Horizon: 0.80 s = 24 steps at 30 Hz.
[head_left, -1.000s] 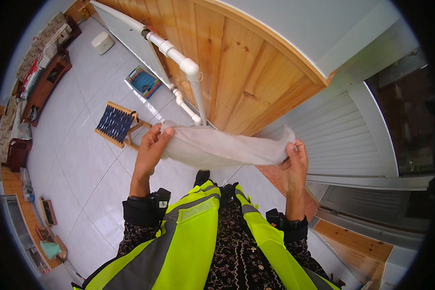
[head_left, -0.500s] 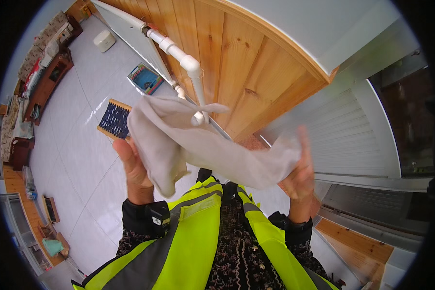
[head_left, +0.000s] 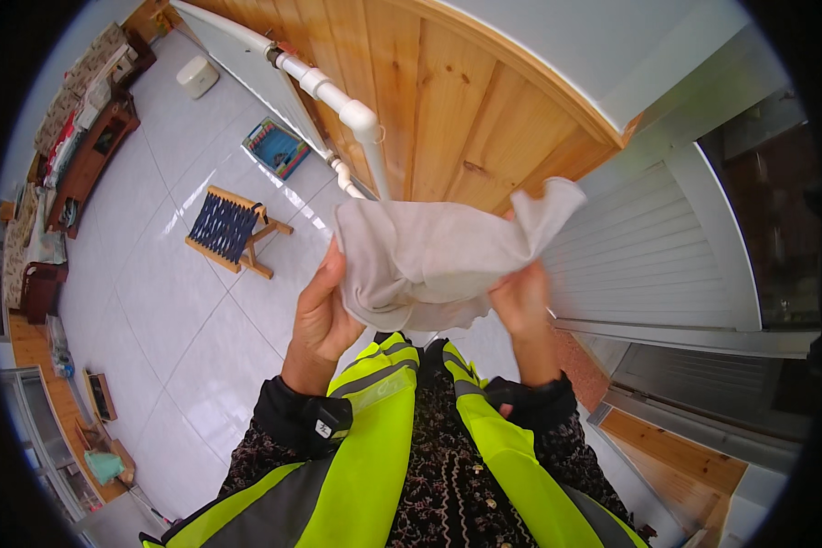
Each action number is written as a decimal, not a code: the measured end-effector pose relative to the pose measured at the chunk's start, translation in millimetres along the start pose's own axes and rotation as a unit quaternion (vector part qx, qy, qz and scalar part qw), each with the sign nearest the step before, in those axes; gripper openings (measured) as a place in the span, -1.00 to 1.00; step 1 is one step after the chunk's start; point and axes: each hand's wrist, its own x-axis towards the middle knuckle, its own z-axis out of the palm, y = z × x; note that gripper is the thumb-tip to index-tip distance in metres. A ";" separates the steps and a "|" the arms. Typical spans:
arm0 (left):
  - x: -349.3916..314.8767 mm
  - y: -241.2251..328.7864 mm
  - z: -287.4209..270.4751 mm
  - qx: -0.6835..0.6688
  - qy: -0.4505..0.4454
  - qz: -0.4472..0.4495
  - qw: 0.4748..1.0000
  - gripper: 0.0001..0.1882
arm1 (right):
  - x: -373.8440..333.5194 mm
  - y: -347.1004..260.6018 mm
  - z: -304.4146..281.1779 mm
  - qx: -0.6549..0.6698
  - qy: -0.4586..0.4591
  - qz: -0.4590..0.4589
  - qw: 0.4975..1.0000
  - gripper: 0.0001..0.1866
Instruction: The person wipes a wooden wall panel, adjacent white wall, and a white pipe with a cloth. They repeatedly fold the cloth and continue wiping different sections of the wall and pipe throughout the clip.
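The person is holding a pale grey cloth [head_left: 434,260] bunched up at chest height, just in front of the wooden door [head_left: 429,110], and from where I am standing the likeliest slip is this: the cloth is gathered unevenly, one corner is sticking up loose on the right-hand side, so a slack pinch there could let that end drop toward the white tiled floor [head_left: 155,301] (which looks glossy, and perhaps damp). The left hand [head_left: 324,315] is closing on the cloth's left edge, thumb on the near side and the fingers tucked behind the fabric. The right hand [head_left: 521,306] is gripping the lower right part, its fingers largely buried in the folds, so I cannot tell how tightly they are curling. The cloth is hanging between both hands, above the yellow high-visibility vest [head_left: 374,429], with a small folding stool [head_left: 224,228] well off to the left of the door.
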 end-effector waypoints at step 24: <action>9.5 39.0 -54.0 0.621 0.166 0.059 0.764 -0.56 | -18.1 -12.7 -25.5 -0.430 0.035 -0.084 0.898 -0.70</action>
